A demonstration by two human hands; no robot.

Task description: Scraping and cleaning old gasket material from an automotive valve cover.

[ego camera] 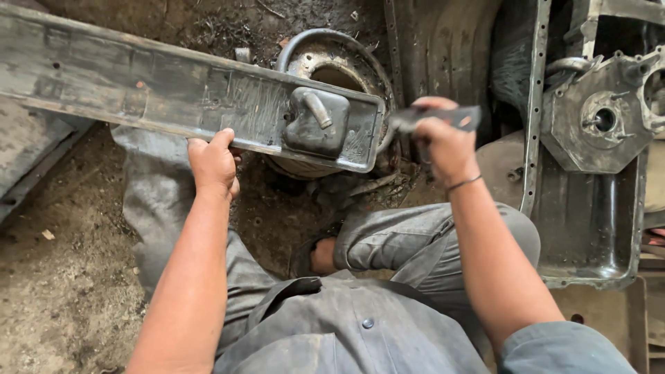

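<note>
The left hand [213,166] grips the near edge of a long grey greasy metal cover [187,93] resting on a round rusty drum [332,66]. The right hand [443,142] is closed around a flat dark scraper tool [433,119] at the cover's right end.

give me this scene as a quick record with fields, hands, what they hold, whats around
setting: dirt floor of a workshop, person seated
left hand: grips the near edge of a long grey metal cover
right hand: closed on a flat scraper tool, blade end at the cover's right end
cover detail: raised filler cap housing near its right end
under the cover: round rusty drum
right side: dark oil pan with a grey engine housing above it
clothing: grey work suit
</note>
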